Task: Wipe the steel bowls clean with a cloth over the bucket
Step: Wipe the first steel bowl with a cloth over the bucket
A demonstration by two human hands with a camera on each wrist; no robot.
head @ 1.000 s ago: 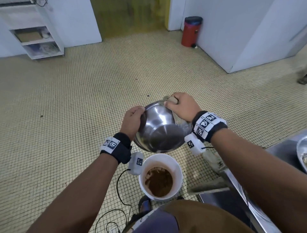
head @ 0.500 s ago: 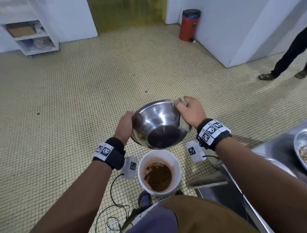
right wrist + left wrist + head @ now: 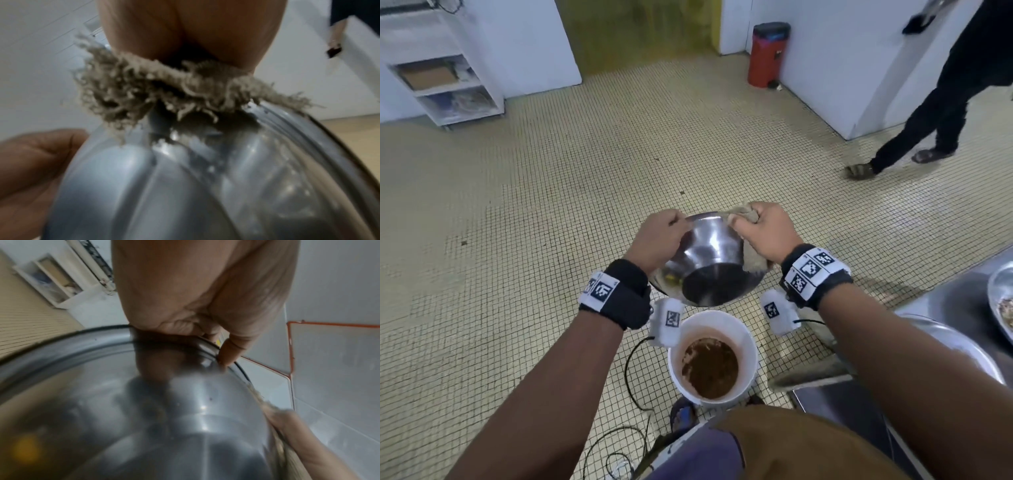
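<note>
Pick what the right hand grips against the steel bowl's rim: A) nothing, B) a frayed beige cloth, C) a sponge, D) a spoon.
B: the right hand pinches a frayed beige cloth over the rim of the steel bowl, which the left hand holds.

Bowl point(image 3: 709, 263) above bucket point(image 3: 748, 339), between left hand point(image 3: 659, 238) and right hand point(image 3: 767, 229).

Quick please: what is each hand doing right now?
Left hand: closed, gripping the rim of the shiny round steel bowl.
Right hand: closed, holding the frayed beige cloth against the bowl's rim.
</note>
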